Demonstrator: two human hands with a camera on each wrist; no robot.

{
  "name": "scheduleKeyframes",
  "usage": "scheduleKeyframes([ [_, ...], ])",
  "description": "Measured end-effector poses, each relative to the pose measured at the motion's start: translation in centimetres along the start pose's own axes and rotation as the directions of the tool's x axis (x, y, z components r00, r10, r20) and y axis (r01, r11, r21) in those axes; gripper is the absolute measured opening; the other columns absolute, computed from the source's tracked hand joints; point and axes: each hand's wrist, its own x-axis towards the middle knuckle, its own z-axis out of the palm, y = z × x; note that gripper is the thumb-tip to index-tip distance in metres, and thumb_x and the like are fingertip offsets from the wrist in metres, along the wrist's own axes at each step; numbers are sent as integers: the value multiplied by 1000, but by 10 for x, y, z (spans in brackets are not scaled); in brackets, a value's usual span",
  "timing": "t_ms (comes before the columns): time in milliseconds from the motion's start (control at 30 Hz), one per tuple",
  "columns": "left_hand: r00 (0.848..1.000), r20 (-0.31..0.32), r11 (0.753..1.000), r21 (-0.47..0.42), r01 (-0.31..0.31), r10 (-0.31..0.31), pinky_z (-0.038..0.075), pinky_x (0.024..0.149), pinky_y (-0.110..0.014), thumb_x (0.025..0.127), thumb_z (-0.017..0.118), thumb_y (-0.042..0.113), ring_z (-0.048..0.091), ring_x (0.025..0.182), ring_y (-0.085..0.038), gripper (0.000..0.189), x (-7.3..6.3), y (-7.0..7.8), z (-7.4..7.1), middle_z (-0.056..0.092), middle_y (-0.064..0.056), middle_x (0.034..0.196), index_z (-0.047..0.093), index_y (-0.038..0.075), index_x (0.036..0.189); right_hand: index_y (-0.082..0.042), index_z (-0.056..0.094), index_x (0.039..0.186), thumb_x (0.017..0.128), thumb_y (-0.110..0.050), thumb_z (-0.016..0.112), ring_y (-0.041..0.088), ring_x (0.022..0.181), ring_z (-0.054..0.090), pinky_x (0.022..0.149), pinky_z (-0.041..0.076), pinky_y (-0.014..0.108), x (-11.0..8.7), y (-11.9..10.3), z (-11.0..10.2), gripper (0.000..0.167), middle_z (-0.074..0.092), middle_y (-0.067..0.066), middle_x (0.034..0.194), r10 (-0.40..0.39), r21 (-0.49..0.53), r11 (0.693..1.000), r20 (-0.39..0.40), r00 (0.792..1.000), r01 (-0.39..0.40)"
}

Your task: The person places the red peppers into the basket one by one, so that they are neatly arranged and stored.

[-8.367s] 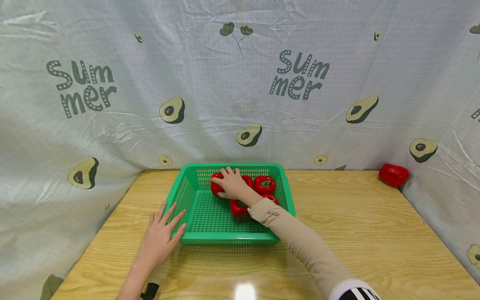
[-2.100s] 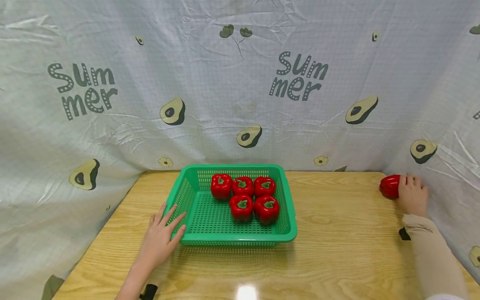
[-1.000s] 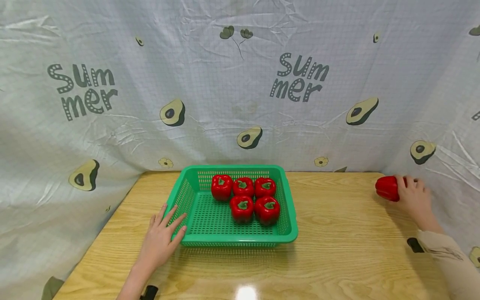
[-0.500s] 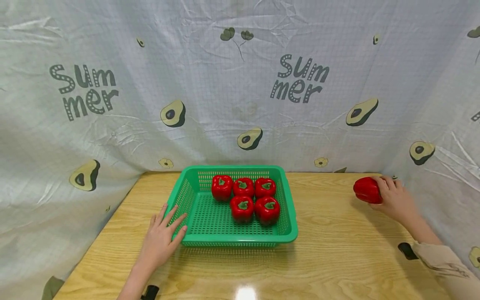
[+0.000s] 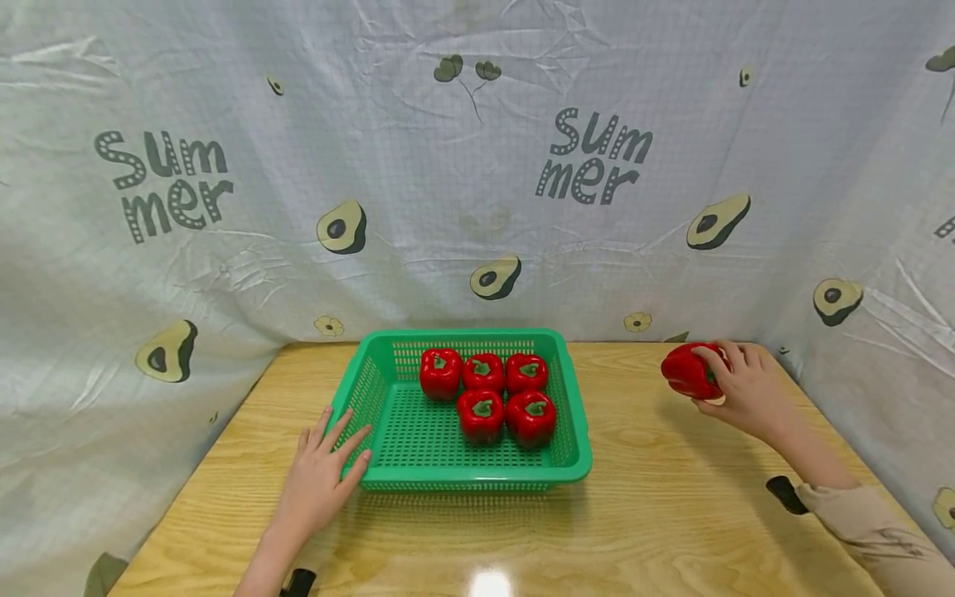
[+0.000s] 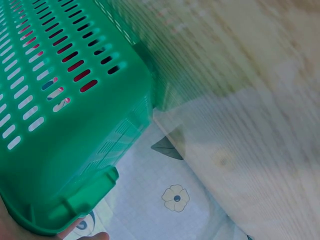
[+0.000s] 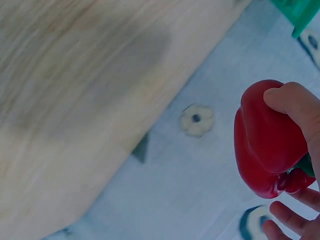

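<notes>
On the right in the head view, my right hand (image 5: 748, 396) grips a red bell pepper (image 5: 686, 371) from its right side, above the table. In the right wrist view, the thumb lies along this pepper (image 7: 270, 135), with its green stem end toward the palm. A green plastic basket (image 5: 477, 474) stands mid-table, with several red bell peppers (image 5: 481, 414) stem-up at its back and right. My left hand (image 5: 317, 477) rests on the basket's left rim, fingers spread and straight. The left wrist view shows the basket's slotted wall (image 6: 65, 110), with the hand at the lower left.
The wooden table (image 5: 634, 514) meets a hanging cloth (image 5: 418, 166) printed with avocados and lettering at the back and both sides. Inside the basket, the bare mesh floor (image 5: 414, 431) shows at the front left. A black strap end (image 5: 787, 495) hangs by the right wrist.
Since two seconds ago, my right hand has lifted the bell pepper off the far right of the table and carried it leftward toward the basket. My left hand stays on the rim.
</notes>
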Motion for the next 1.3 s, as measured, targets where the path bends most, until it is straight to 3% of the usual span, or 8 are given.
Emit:
scheduleKeyframes([
  [200, 1000, 9, 1000, -4, 6, -6, 21, 99, -66, 90, 46, 38, 20, 134, -39, 41, 0, 0, -1, 41, -16, 137, 57, 14, 122, -6, 48, 116, 78, -67, 15, 41, 89, 42, 66, 39, 53, 19, -16, -8, 79, 47, 24, 103, -53, 22, 998, 1, 999, 53],
  [733, 1000, 7, 1000, -1, 7, -7, 22, 99, -66, 90, 46, 38, 20, 133, -40, 41, -1, 3, -2, 41, -16, 137, 57, 13, 121, -17, 47, 127, 79, -66, 23, 37, 94, 43, 74, 38, 51, 59, -57, -28, 72, 50, 20, 109, -192, 39, 980, -16, 981, 193],
  [800, 1000, 6, 1000, -1, 7, -7, 22, 99, -65, 90, 46, 38, 20, 133, -40, 41, -1, 3, -3, 41, -17, 137, 57, 13, 121, -18, 47, 127, 78, -65, 30, 37, 95, 44, 74, 39, 51, 65, -63, -29, 70, 50, 19, 111, -205, 42, 978, -12, 979, 206],
  [867, 1000, 5, 1000, -3, 7, -7, 21, 99, -65, 90, 46, 38, 20, 133, -40, 41, -1, 3, -2, 42, -17, 137, 57, 13, 121, -19, 47, 127, 75, -61, 44, 37, 95, 44, 74, 40, 51, 70, -69, -30, 67, 49, 18, 112, -221, 44, 974, -7, 975, 221],
  [1000, 1000, 6, 1000, 3, 4, -4, 21, 99, -66, 90, 46, 38, 20, 133, -40, 41, -1, 2, -1, 42, -16, 137, 57, 13, 121, -18, 48, 126, 60, -48, 69, 36, 97, 44, 76, 40, 52, 80, -80, -34, 76, 49, 17, 111, -254, 49, 966, 2, 967, 254],
  [1300, 1000, -3, 1000, 4, -7, 7, 22, 98, -66, 90, 47, 36, 22, 132, -40, 40, 0, 0, 0, 42, -17, 136, 58, 13, 121, -20, 47, 126, 59, -48, 70, 34, 98, 43, 78, 38, 50, 105, -109, -38, 76, 50, 16, 111, -345, 67, 936, -6, 939, 345],
])
